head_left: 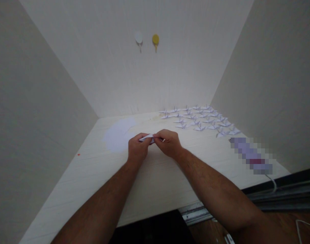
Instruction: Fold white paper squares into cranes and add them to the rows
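Note:
My left hand [137, 147] and my right hand [167, 142] meet over the middle of the pale wooden table [94, 176]. Both pinch a small folded piece of white paper [147, 137] between thumbs and fingertips, held just above the tabletop. A stack of white paper sheets [116, 137] lies flat just left of and behind my left hand. Several finished white paper cranes [200, 118] stand in rows at the back right of the table.
White walls enclose the table on the left, back and right. Two round hooks, one white [138, 38] and one yellow [155, 39], hang on the back wall. A blurred-out object [251, 156] with a white cable [271, 181] lies at the right edge.

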`<state>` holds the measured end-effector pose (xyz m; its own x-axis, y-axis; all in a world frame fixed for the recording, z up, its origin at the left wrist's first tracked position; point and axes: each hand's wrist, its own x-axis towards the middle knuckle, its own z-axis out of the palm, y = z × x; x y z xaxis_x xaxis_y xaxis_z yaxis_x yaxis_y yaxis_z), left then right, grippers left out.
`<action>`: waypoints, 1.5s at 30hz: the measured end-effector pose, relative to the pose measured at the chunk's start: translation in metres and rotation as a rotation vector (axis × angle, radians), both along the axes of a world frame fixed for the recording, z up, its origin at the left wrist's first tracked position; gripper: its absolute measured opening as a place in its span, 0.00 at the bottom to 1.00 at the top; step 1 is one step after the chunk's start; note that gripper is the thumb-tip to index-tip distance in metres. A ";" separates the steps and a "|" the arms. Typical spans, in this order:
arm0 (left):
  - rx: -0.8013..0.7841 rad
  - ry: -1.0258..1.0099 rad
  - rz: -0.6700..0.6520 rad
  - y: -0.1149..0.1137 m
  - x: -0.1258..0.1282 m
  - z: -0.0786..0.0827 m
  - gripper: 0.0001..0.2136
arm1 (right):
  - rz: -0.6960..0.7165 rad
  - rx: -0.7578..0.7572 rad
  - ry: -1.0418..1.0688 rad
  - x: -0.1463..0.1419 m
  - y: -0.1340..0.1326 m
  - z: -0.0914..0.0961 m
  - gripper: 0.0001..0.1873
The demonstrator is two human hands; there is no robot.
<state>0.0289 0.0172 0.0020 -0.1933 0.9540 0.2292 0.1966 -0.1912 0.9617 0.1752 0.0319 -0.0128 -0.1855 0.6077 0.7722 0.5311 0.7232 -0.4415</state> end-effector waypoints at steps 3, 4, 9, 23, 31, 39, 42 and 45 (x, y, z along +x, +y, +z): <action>0.004 0.000 0.007 -0.003 0.001 0.003 0.04 | 0.002 0.017 -0.017 0.000 -0.001 0.001 0.09; 0.002 -0.001 0.008 -0.003 0.002 0.003 0.05 | 0.004 0.025 -0.018 0.000 -0.001 0.001 0.09; -0.001 -0.031 0.005 -0.003 0.001 0.003 0.05 | 0.019 0.062 -0.003 0.001 0.000 0.000 0.08; -0.030 -0.219 -0.195 0.007 -0.006 -0.005 0.23 | 0.117 0.024 0.072 0.004 -0.002 0.007 0.09; -0.041 -0.352 -0.349 0.009 -0.012 -0.005 0.21 | 0.116 -0.102 0.202 0.006 -0.001 0.010 0.08; -0.081 -0.402 -0.373 0.008 -0.013 -0.004 0.20 | 0.142 -0.204 0.254 0.006 -0.001 0.011 0.05; -0.085 -0.383 -0.332 0.008 -0.012 -0.005 0.23 | 0.121 -0.268 0.290 0.004 -0.001 0.010 0.05; -0.079 -0.368 -0.269 0.010 -0.010 -0.007 0.23 | 0.092 -0.331 0.328 0.002 0.000 0.009 0.10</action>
<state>0.0186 0.0271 -0.0055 0.0090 0.9931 0.1168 -0.2072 -0.1124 0.9718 0.1774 0.0318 -0.0037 -0.0289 0.8233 0.5668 0.2655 0.5530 -0.7897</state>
